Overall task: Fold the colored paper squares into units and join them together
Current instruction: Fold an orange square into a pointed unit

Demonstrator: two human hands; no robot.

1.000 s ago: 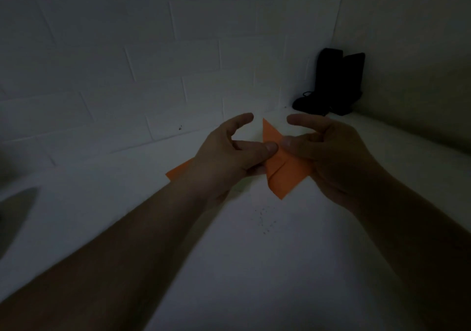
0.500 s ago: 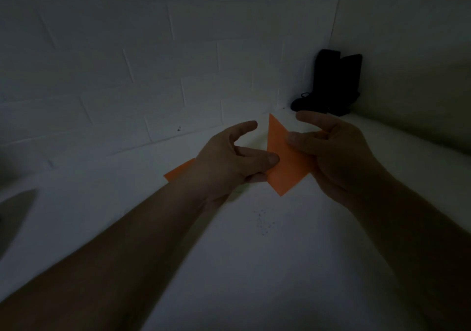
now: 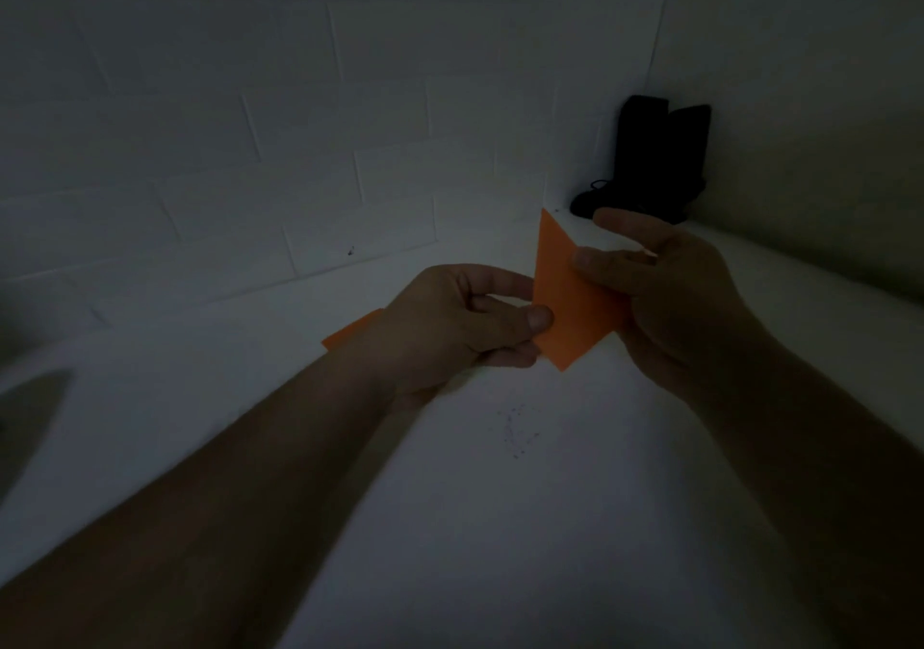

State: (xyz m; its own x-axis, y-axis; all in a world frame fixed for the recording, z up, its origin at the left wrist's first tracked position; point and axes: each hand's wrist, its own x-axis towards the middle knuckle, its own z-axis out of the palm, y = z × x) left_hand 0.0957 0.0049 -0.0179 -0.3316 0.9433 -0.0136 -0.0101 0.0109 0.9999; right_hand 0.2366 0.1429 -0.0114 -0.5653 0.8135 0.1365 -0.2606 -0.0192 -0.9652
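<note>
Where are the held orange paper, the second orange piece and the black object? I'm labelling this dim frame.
held orange paper (image 3: 567, 293): head view, on its flat middle face.
second orange piece (image 3: 350, 332): head view, on the corner showing behind the left wrist.
black object (image 3: 655, 158): head view, on its upright body in the corner.

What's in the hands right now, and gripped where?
One folded orange paper unit. Left hand pinches its lower left edge with the thumb; right hand pinches its right side.

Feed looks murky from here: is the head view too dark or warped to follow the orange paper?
Head view: very dim and underexposed, yet the orange paper pinched by left hand and right hand reads clearly; wide-angle bending curves the tiled wall; forearms are nearly black.
</note>
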